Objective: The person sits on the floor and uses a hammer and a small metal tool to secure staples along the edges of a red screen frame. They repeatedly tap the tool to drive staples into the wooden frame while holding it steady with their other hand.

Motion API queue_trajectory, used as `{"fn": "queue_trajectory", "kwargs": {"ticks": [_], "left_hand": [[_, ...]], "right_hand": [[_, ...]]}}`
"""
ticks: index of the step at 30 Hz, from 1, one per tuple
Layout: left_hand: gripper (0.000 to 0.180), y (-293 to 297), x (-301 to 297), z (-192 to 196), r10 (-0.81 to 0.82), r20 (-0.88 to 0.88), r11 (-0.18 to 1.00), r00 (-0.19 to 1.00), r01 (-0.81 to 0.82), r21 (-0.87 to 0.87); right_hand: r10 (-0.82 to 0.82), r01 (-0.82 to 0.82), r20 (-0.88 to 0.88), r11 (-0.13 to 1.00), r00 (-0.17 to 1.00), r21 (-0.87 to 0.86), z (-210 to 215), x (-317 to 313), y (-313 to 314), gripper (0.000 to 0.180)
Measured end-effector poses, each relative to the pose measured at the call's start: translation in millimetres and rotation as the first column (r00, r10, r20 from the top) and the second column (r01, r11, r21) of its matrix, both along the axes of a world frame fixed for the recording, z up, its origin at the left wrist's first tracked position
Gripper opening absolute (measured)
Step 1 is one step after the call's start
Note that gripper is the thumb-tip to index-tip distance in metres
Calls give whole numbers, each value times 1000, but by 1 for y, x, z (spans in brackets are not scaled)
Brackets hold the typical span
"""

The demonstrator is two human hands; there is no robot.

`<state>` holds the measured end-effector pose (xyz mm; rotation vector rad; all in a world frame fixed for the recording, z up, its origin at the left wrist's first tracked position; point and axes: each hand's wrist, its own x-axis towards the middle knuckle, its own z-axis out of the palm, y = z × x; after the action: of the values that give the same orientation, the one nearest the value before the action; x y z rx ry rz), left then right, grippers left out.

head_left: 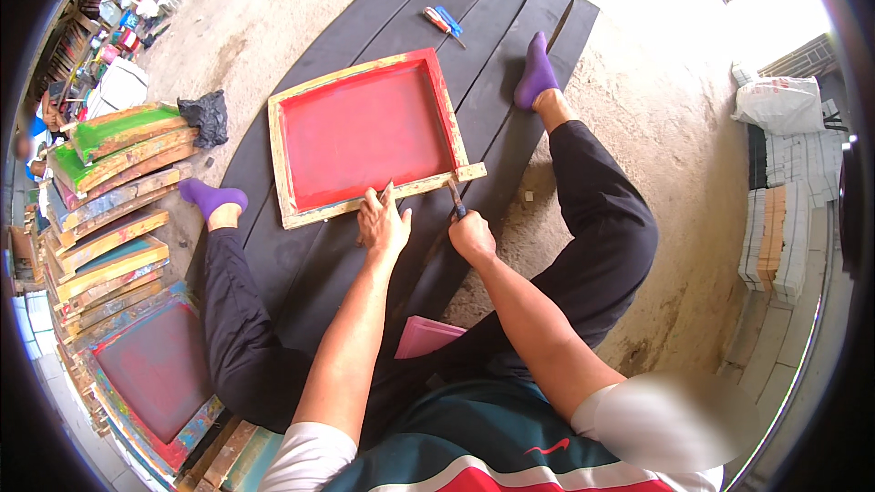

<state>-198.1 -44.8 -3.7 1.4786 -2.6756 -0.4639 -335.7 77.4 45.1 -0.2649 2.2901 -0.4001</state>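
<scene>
A wooden screen-printing frame (pixel 369 132) with red mesh lies flat on the black slatted surface before me. My left hand (pixel 385 226) rests at its near rail, index finger stretched over the wood and thumb spread apart. My right hand (pixel 472 237) is closed round the dark handle of a small metal-bladed tool (pixel 455 199); its exact kind is unclear. The blade points at the frame's near right corner, where a rail end juts out. Farther off lies a screwdriver (pixel 437 22) with an orange-and-white handle, beside a blue-handled tool (pixel 449 20).
My outstretched legs flank the frame, with purple-socked feet (pixel 536 73) on the black slats (pixel 510 14). Stacked wooden frames (pixel 118 191) and a black plastic bag (pixel 204 118) stand at left. Pink sheets (pixel 427 336) lie near my lap. A white sack (pixel 779 104) sits at right.
</scene>
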Motion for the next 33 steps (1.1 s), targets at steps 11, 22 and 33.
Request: {"fn": "queue_trajectory", "kwargs": {"ticks": [11,22,33], "left_hand": [[80,0,-3,4,16,53,999,998,-18,39],[74,0,-1,14,18,-34,999,999,-16,49],[33,-21,87,15,627,-307,474,716,-37,880]], "right_hand": [[183,-178,-153,983,971,48,2,-5,7,33],[449,-442,-452,888,771,128,-12,-31,23,21],[778,-859,-421,512,465,-3,2,58,-13,22]]}}
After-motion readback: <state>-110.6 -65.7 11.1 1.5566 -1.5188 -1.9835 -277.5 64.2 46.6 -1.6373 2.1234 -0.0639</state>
